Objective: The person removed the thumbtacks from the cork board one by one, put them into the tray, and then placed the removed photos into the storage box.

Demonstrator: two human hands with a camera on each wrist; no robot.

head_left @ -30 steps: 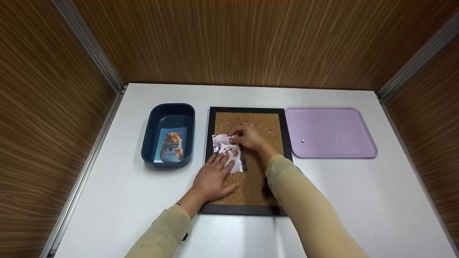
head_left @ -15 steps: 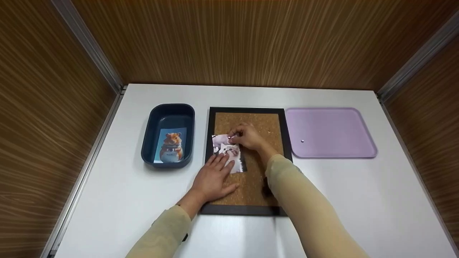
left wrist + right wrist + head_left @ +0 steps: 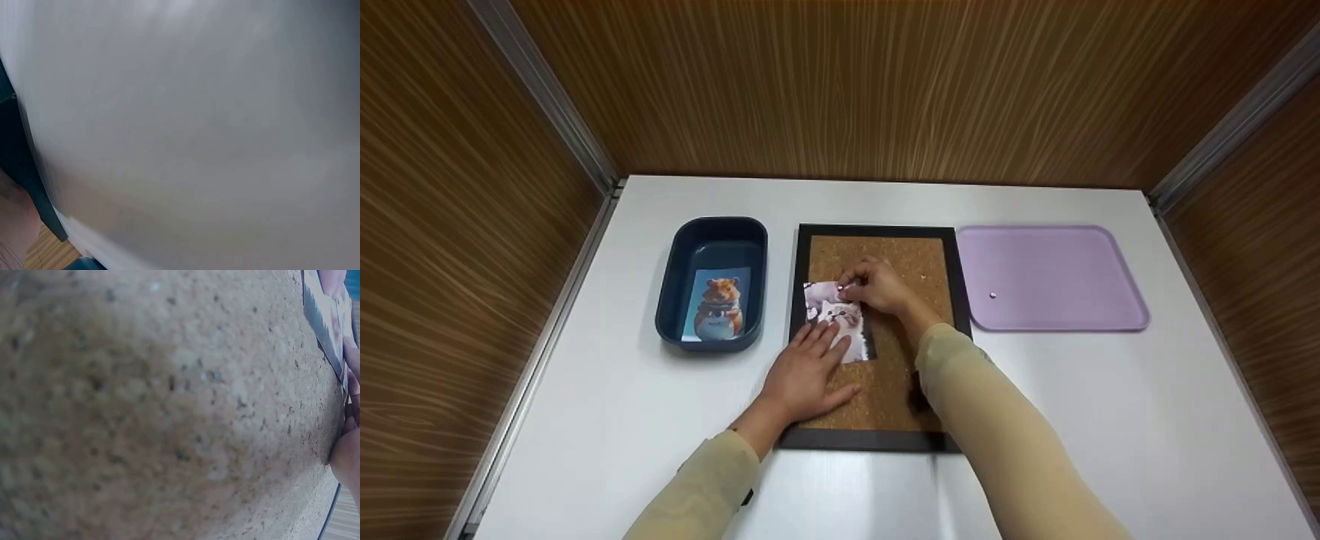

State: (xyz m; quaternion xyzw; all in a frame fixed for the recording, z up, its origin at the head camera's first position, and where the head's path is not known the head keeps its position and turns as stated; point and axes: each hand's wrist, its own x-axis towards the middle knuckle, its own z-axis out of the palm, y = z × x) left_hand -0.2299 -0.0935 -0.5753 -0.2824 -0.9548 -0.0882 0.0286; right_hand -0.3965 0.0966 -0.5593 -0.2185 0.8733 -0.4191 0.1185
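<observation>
Cat photo [image 3: 838, 319] lies on the cork board [image 3: 915, 259], at its left edge. In the head view, the left hand [image 3: 804, 373] presses flat on the photo's lower part; the right hand [image 3: 877, 286] pinches a pushpin [image 3: 840, 288] at its top. Left of the board: blue tub [image 3: 712, 281]. Right: purple tray [image 3: 1050, 277].

The left wrist view shows bare worktop [image 3: 197, 129].

The right wrist view shows cork [image 3: 140, 410] and the photo's edge [image 3: 329, 320].

Head view is bright and sharp, with soft overhead glare on the tabletop [image 3: 607, 420]. Both wrist views sit too close, blurred throughout.
</observation>
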